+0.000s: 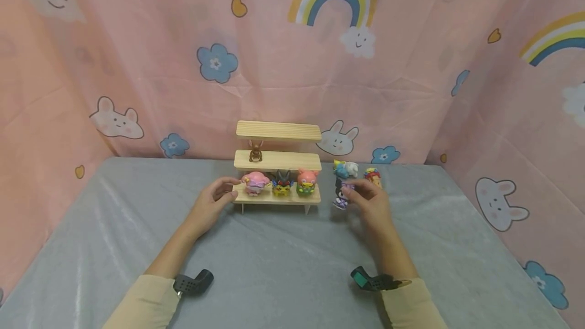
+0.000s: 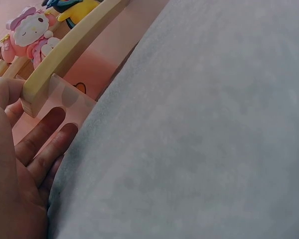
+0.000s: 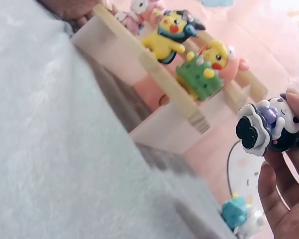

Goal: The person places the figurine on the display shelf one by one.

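A three-tier wooden display shelf (image 1: 277,160) stands near the back of the table. At the left end of its lowest board, my left hand (image 1: 214,201) pinches the board's edge between thumb and index finger, with the other fingers (image 2: 46,132) spread below. To the right of the shelf, my right hand (image 1: 372,202) holds a black, white and purple figurine (image 3: 271,124) in its fingertips, raised off the table and tipped sideways in the right wrist view. On the lowest board are a pink figurine (image 1: 255,183), a yellow dark-hooded figurine (image 1: 282,185) and a pink-hooded green figurine (image 1: 307,183).
A small brown figurine (image 1: 255,152) sits on the middle board. Behind my right hand lie a blue-and-white figurine (image 1: 346,168) and a red-and-yellow figurine (image 1: 373,176). Grey cloth covers the table (image 1: 274,268); a pink printed curtain (image 1: 183,65) hangs behind it.
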